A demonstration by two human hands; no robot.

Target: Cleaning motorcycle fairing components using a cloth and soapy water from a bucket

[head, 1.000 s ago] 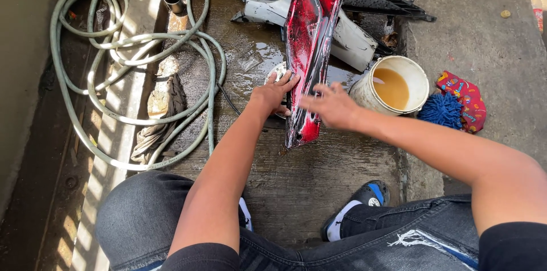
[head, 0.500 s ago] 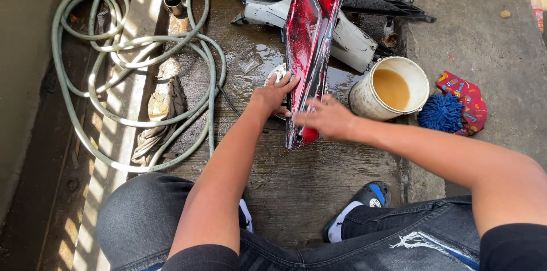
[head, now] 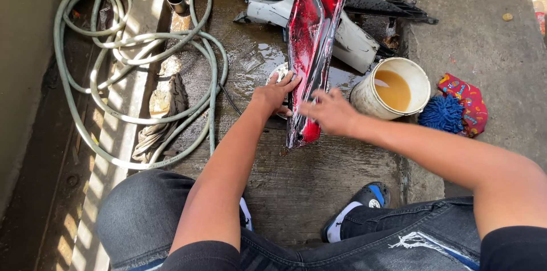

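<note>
**Hands on red-and-black panel, wet concrete floor**

Since half a second ago the right hand (head: 329,113) has shifted slightly up the panel from its lower tip; the left hand has stayed put.

Nearest, at the bottom of the frame: the person's knees in dark jeans (head: 142,214) and a black, white and blue shoe (head: 359,205) at lower centre.

Centre of the frame: the red-and-black panel (head: 310,37) lies lengthwise on the wet floor (head: 319,180), running from centre to upper centre. The left hand (head: 273,93) rests flat against its left edge, fingers spread, nothing gripped. The right hand lies flat on the lower part of the panel, fingers extended and open; whether anything is under the palm cannot be told.

Right of centre: a white bucket (head: 364,97) of brownish liquid just beside the panel, then a blue wash mitt (head: 441,113) touching a red patterned cloth (head: 464,100).

Left: a coiled green hose (head: 137,43) with a rag (head: 165,111) inside its loop.

Top: white and black panels (head: 359,43) under the red one.
</note>
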